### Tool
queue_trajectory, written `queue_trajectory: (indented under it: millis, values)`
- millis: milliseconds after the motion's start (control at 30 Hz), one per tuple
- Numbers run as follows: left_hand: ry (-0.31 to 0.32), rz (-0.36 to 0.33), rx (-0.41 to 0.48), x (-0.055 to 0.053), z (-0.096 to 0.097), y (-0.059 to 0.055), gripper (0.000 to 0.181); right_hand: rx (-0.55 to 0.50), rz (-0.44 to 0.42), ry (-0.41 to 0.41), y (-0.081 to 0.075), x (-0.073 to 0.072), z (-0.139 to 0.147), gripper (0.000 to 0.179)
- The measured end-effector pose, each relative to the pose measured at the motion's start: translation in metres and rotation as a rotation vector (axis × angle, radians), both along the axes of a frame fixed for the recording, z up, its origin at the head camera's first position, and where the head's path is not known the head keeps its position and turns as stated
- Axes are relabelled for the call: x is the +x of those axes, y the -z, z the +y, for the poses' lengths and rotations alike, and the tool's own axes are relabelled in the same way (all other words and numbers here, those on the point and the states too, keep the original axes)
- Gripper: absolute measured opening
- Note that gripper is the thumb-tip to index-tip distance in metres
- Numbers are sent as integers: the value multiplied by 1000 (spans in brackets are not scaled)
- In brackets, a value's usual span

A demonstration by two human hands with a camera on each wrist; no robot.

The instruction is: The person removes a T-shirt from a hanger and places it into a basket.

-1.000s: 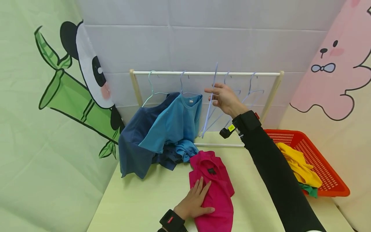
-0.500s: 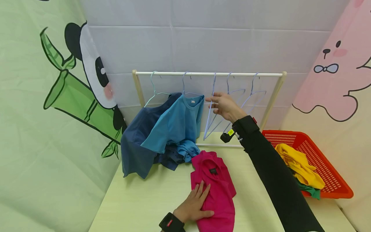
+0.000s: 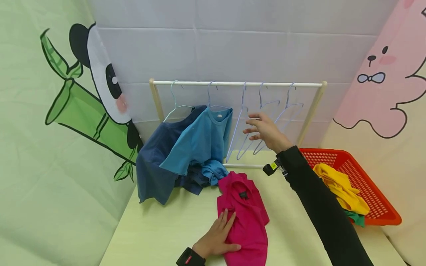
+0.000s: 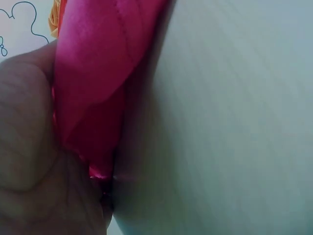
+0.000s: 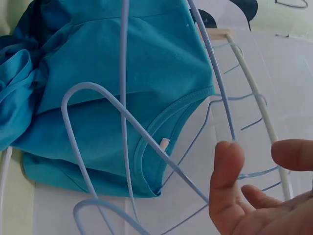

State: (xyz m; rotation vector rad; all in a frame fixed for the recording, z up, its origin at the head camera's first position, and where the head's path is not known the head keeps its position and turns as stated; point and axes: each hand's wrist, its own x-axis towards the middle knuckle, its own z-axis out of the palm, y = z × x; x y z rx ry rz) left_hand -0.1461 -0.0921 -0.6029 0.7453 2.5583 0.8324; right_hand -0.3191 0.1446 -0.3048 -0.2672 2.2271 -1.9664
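Observation:
My left hand (image 3: 213, 238) lies flat on a magenta shirt (image 3: 249, 218) spread on the table, fingers straight; the left wrist view shows the palm's edge against the cloth (image 4: 98, 63). My right hand (image 3: 267, 133) hovers in the air before the rack, its fingers slightly bent and nothing in them. Closest to it is a light purple hanger (image 3: 235, 133), bare and hooked on the rail. In the right wrist view, fingers (image 5: 227, 171) and thumb are apart, with hanger wires (image 5: 124, 58) in front of a blue shirt (image 5: 112, 117).
The white rail (image 3: 229, 84) also carries a dark blue shirt (image 3: 156, 159) and a light blue shirt (image 3: 206, 136) on hangers at left. More bare hangers (image 3: 288, 105) hang at right. A red basket (image 3: 376, 192) with yellow (image 3: 342, 188) and green clothes stands right.
The right hand has let go of the purple hanger, which now hangs on the rail, and has drawn back down and to the right. The left hand has slid slightly left and down on the shirt.

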Motion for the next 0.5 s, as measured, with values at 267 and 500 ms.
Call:
queue_trajectory:
  millis: [267,500]
  values:
    - [-68,-71,-50,15,-14,-12,134,80,363,-2,31,51,-3,35]
    - [-56,-57,-105,13,-33,-2,151,340,587,-242,97,81,-10,24]
